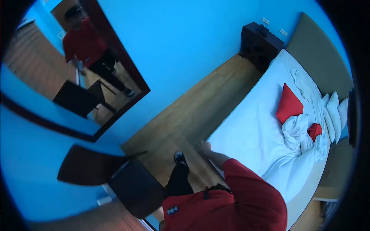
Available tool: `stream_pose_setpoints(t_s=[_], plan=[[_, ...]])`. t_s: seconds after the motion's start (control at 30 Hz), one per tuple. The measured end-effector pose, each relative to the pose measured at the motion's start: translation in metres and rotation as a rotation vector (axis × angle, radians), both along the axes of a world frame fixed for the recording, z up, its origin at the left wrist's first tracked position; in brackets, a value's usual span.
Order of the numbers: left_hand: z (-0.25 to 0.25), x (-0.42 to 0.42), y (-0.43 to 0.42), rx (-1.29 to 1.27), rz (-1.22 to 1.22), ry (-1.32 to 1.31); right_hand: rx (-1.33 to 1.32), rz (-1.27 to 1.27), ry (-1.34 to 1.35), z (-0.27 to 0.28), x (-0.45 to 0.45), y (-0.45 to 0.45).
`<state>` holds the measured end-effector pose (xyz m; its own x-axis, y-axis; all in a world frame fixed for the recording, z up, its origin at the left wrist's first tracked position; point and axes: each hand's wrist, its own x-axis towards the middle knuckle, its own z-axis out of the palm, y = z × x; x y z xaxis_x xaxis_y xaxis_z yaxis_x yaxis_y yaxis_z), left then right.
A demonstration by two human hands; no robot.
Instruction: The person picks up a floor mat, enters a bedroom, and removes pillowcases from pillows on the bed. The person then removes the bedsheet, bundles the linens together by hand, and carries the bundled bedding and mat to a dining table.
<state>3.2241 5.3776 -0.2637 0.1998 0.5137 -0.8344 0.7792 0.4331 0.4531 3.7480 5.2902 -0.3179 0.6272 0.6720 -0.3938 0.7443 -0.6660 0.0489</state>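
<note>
My right hand (205, 147) is beside the near corner of the white bed (246, 131), with its fingers curled; anything inside them is too small to make out. The red sleeve (254, 188) leads down from it. Of my left arm, only a small strip of skin shows at the bottom, beside the dark chair (137, 188); its fingers are hidden. A framed mirror (144, 90) reflects a person in red, whose hands are blurred.
Red pillows (289, 104) and rumpled white bedding (295, 131) lie on the bed. A dark nightstand (260, 44) stands by the headboard (320, 50). My shoe (179, 158) is on the wooden floor (181, 115) between chair and bed.
</note>
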Motion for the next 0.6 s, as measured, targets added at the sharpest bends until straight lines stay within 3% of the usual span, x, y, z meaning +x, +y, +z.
stream_pose_setpoints(t_s=[0.1, 0.17, 0.27, 0.37, 0.4, 0.47, 0.53, 0.6], plan=[[0.016, 0.066, 0.096, 0.024, -0.011, 0.016, -0.463, 0.116, -0.191, -0.023, 0.012, 0.025], [0.029, 0.103, 0.148, 0.039, -0.032, 0.032, -0.605, 0.126, 0.036, -0.058, 0.016, 0.035], [0.044, 0.141, 0.205, 0.062, -0.066, 0.049, -0.562, 0.136, 0.214, -0.066, 0.016, 0.037], [0.056, 0.182, 0.244, 0.078, -0.139, 0.055, -0.392, 0.163, 0.371, -0.067, 0.025, 0.025], [0.059, 0.202, 0.255, 0.078, -0.173, 0.048, -0.407, 0.125, 0.495, -0.087, 0.028, 0.014], [0.06, 0.243, 0.273, 0.07, -0.244, 0.038, -0.306, -0.014, 0.682, -0.071, 0.044, -0.005], [0.06, 0.287, 0.289, 0.065, -0.32, 0.024, -0.01, -0.088, 0.816, -0.046, 0.068, -0.027], [0.06, 0.335, 0.302, 0.059, -0.414, 0.007, 0.488, 0.162, 0.715, -0.012, 0.109, -0.066]])
